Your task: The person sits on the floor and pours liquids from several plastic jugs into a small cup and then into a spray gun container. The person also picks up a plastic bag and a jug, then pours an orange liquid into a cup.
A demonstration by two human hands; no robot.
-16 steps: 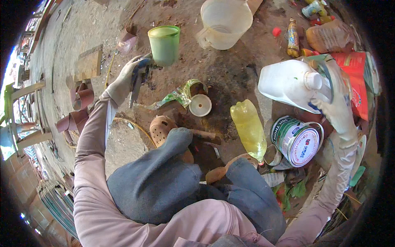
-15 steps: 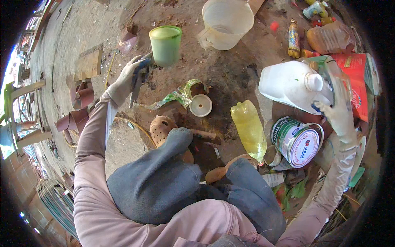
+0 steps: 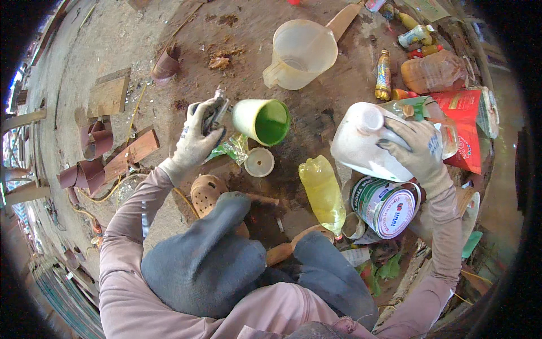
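My left hand [image 3: 197,133], in a pale work glove, is closed around a grey metal tool [image 3: 217,110] whose exact kind I cannot make out. Just right of it a pale green cup [image 3: 248,120] lies tilted, its open mouth facing the lower right; whether the tool touches it I cannot tell. My gloved right hand [image 3: 415,144] grips a white plastic jug [image 3: 361,147] by its handle side. The jug leans with its round neck upward, above a paint tin [image 3: 389,209]. A round white lid [image 3: 259,162] and a torn green wrapper [image 3: 232,148] lie below the cup.
A large translucent scoop [image 3: 305,53] stands farther off. A yellow-tinted plastic bottle [image 3: 322,189] lies before my knees. Several bottles, a brown-tinted jug [image 3: 432,73] and a red packet [image 3: 463,124] are at the right. Wood pieces [image 3: 132,153] lie at the left.
The green cup has gone from upright to tilted and shifted down and right. My left hand has moved rightward and lower. My right hand has come over the white jug, which has tipped upward.
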